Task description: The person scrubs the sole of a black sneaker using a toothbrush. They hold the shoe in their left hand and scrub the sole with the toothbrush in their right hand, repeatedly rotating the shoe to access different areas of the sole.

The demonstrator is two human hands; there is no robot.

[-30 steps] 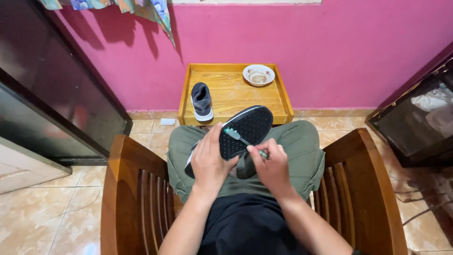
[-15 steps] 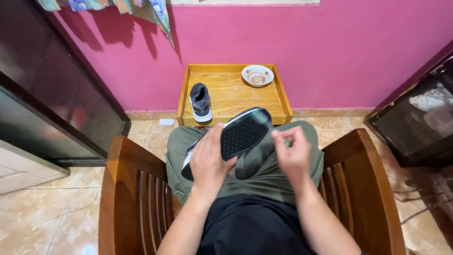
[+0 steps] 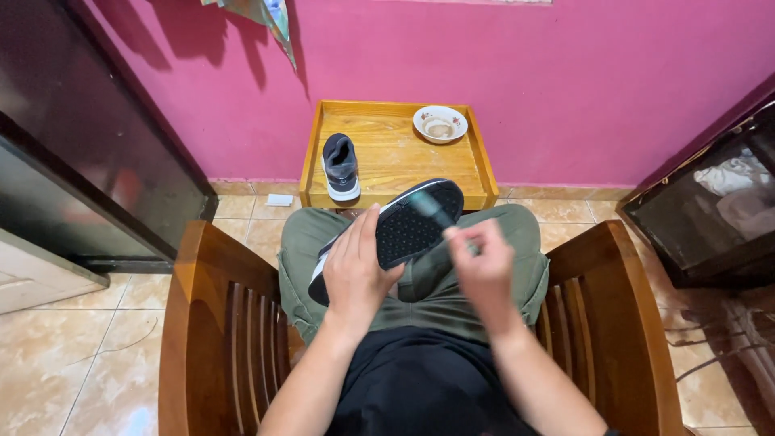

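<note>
Black-soled shoe [image 3: 408,230]: lies sole-up across your lap, above green trousers [image 3: 420,278]; your left hand [image 3: 355,270] clasps its middle, fingers wrapped over the edge. Brush [image 3: 432,211]: blurred, its head at the sole; your right hand [image 3: 482,262] is closed round its handle. Second shoe [image 3: 341,167]: upright on the wooden tray table [image 3: 404,157], left side. Bowl [image 3: 440,123]: white, far right corner of that table. Wooden chair [image 3: 202,323]: you sit in it.

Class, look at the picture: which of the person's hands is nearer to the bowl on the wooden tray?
Right. The right hand, blurred and holding a brush, sits almost straight below the bowl. The left hand grips the shoe further to the left.
</note>
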